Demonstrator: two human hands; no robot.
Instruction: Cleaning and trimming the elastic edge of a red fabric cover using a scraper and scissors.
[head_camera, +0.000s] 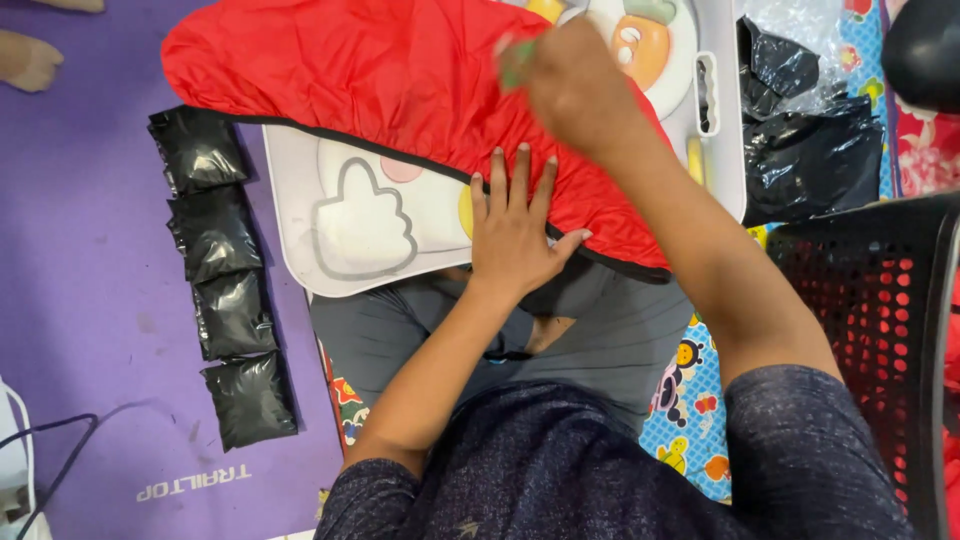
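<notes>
1. Red, shiny fabric (400, 80) with a black trim edge is spread over a white lap tray (300, 220) with cartoon pictures on it, right in front of the person sitting cross-legged. It looks slick and thin, a bit puffy, lying mostly smooth with a few soft creases.
2. Left hand (515, 235) lies flat, fingers spread, pressing on the near edge of the fabric. Nothing gripped, just an open palm pinning it down.
3. Right hand (575, 85) is up over the far side of the fabric and blurred. It looks closed around something small and greenish, but honestly I can't tell what.
4. My read: this is the smoothing/flattening stage, one hand anchoring while the other works across. The next move probably needs the left hand to keep that edge from sliding.
5. Four black packets (225, 275) sit in a column on the purple mat (80, 300) to the left; a black crate (870, 300) is on the right.
</notes>
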